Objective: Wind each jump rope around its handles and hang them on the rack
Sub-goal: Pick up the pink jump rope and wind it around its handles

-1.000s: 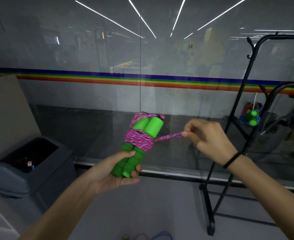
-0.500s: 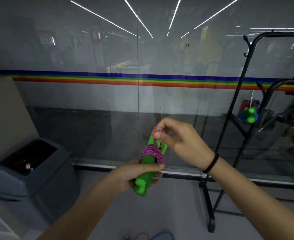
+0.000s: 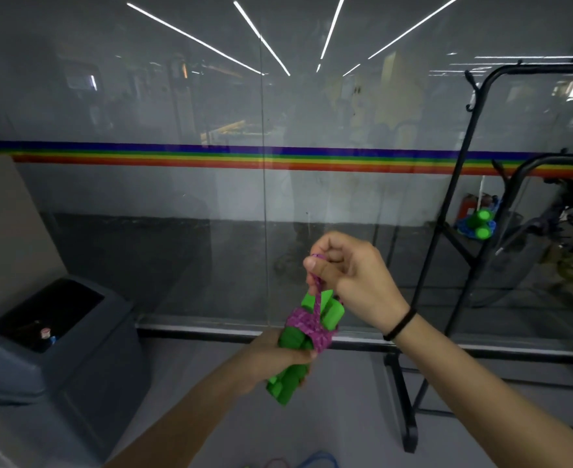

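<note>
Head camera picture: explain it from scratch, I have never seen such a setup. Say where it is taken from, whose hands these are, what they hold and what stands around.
There is no machine here. A person wears a camera on the head, so you look down at their own two hands. The left hand grips a pair of green handles with a pink rope wound round their middle. The right hand pinches the loose end of that rope above the handles. On the right stands a black rack, where another wound jump rope already hangs. On the left is a grey bin, and behind is a glass wall with a rainbow stripe.
</note>
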